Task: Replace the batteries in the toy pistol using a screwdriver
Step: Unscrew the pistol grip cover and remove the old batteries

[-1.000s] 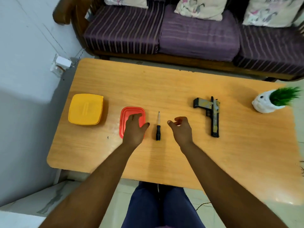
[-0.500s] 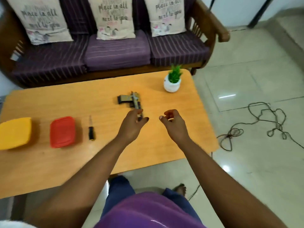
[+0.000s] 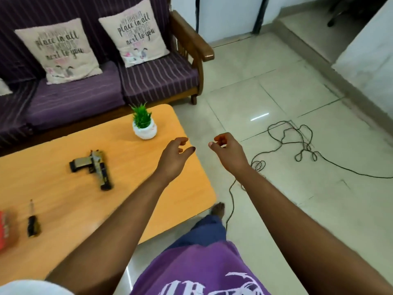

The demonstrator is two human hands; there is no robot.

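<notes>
The tan and black toy pistol [image 3: 93, 168] lies flat on the orange table [image 3: 63, 188], barrel toward me. A black-handled screwdriver [image 3: 33, 220] lies near the table's left front, next to the edge of a red lid [image 3: 4, 228] cut off by the frame. My left hand [image 3: 174, 158] hovers over the table's right edge, fingers loosely apart, holding nothing. My right hand [image 3: 228, 153] hangs over the floor past the table, fingers curled but apart, also holding nothing. Both hands are well to the right of the pistol.
A small white pot with a green plant [image 3: 144, 124] stands at the table's far right corner. A purple sofa with printed cushions [image 3: 136, 41] is behind the table. A tangled black cable [image 3: 297, 145] lies on the tiled floor at right. My foot [image 3: 218, 209] shows below the table.
The view has swung right: pistol, screwdriver and red lid slid left in frame and the yellow container left it. Both hands moved from over the pistol to beyond the table's right edge.
</notes>
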